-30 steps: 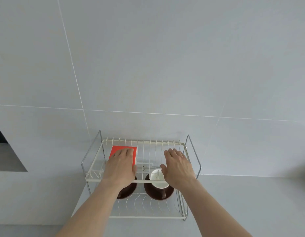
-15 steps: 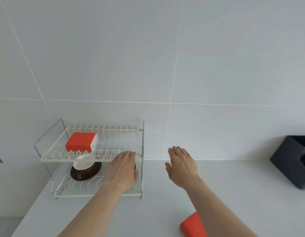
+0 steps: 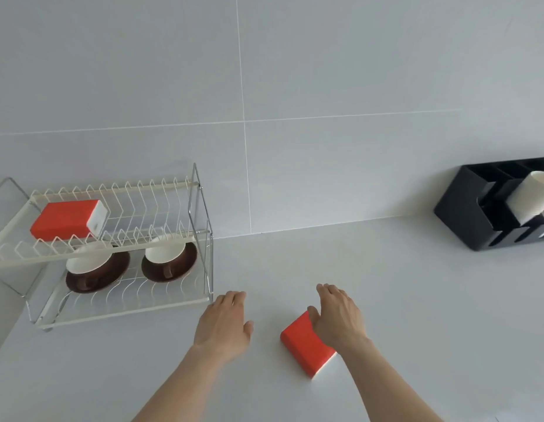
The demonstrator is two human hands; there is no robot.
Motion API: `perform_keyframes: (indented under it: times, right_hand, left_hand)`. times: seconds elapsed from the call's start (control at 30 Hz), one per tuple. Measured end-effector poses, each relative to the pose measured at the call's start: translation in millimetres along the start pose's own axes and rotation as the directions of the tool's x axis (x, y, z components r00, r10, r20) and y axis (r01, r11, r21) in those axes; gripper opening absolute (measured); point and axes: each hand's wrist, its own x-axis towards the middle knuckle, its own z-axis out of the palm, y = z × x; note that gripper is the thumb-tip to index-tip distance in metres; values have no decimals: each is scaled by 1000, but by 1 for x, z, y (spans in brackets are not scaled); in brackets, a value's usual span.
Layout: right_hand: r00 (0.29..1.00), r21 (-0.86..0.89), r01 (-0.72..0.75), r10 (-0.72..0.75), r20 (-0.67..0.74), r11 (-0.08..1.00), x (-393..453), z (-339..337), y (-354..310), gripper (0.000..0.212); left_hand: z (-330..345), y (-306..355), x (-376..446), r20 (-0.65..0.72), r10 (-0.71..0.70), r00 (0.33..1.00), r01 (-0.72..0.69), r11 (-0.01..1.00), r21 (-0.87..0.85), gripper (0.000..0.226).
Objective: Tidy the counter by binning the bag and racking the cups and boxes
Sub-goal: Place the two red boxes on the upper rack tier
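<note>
A white two-tier wire rack (image 3: 200,208) stands at the left of the counter. One red box (image 3: 66,219) lies on its upper tier. Two white cups on brown saucers (image 3: 95,271) (image 3: 168,261) sit on the lower tier. A second red box (image 3: 304,344) lies flat on the counter near me. My right hand (image 3: 339,319) hovers over its far right end, fingers apart, thumb by the box's top corner. My left hand (image 3: 223,325) rests open above the counter, just right of the rack's front corner, holding nothing.
A black compartment organizer (image 3: 465,217) stands at the back right against the wall, with a white paper cup (image 3: 531,196) lying tilted in it. Grey tiled wall behind. The pale counter runs between rack and organizer.
Both hands pulled back from the rack and moved right and down. The view swung right, bringing the second red box under my right hand and the organizer into sight.
</note>
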Motion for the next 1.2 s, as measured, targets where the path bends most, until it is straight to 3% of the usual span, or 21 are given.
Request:
perform_keyframes:
  times: [0.4,0.6,0.7,0.77,0.93,1.2]
  right_hand:
    - [933,197,-353,326,155,915,-43,62,38,44]
    - [836,357,-549,503,219,756,-51,82,41,46]
    - [782,453,-618,563,268,643,-49,88,41,27]
    - [762,500,-636,579,289,587,-48,89,40,31]
    - [739,631,-636,585,333,445,-43,87,36,17]
    - [817,710,-518,523,244,477,-9,45,15,14]
  left_hand:
    - [64,40,18,227,52,972,-28,994,-107,62]
    - [81,60,31,294,28,955,44,971,-234,71]
    - [89,66,36,332,8,943,102,945,-311,72]
    - [92,69,37,354,-16,935,146,928,-343,70]
    - [91,66,35,349,-70,934,206,907,-368,58]
    - [43,51,47,202,-114,973,196,872,-449,39]
